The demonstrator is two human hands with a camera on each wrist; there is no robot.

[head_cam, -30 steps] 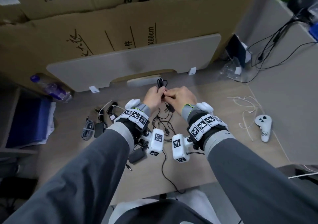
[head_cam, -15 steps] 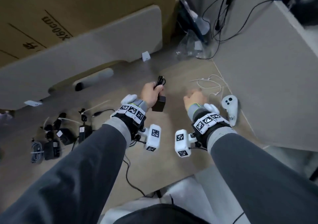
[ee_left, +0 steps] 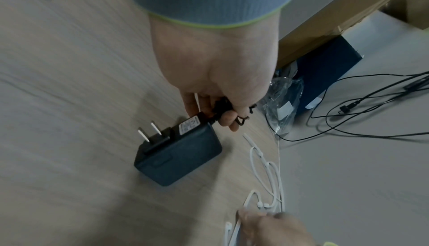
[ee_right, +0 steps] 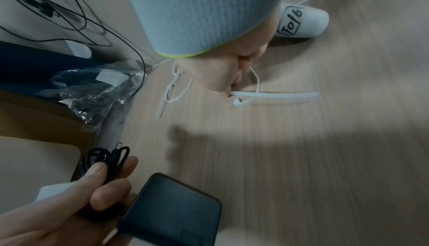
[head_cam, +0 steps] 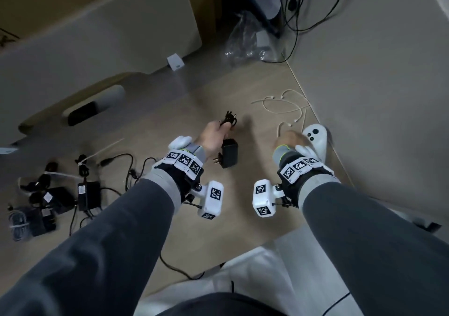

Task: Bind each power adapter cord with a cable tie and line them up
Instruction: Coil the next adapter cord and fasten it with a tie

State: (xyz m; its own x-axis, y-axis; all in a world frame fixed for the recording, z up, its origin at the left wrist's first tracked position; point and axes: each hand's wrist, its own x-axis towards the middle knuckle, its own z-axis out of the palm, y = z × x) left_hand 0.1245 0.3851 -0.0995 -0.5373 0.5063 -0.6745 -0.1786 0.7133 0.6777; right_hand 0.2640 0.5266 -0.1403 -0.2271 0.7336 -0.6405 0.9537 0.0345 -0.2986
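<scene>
worktop: pale wood-grain laminate worktop (head_cam: 184, 111), grey partition panel (head_cam: 379, 77) along its right edge, beige board and brown cardboard at the back.
left hand: left hand (head_cam: 213, 137) has fingers and thumb curled round a folded bundle of thin black cord (head_cam: 229, 120); loops stick out past the fingertips.
adapter: black rectangular power adapter with two flat metal prongs (head_cam: 229, 153) hangs off that cord just below the left hand, above the worktop, prongs pointing left.
right hand: right hand (head_cam: 290, 138) is down at the worktop's right side, fingers pinching a white plastic cable tie (ee_right: 274, 94); tie's tail lies flat on the wood. Frame is blurred, exact finger layout unclear.
spare ties: loose white cable ties (head_cam: 284, 106) tangled just beyond the right hand, near the partition.
controller: white handheld controller with black buttons (head_cam: 315, 138) just beside the right hand, touching or nearly so, can't tell.
done pile: several black adapters with cords bundled in white ties (head_cam: 60, 194) at far left, well apart from both hands.
clutter: crumpled clear plastic bag (head_cam: 245, 41) in the back corner, black cables (head_cam: 303, 7) draped over the partition.
</scene>
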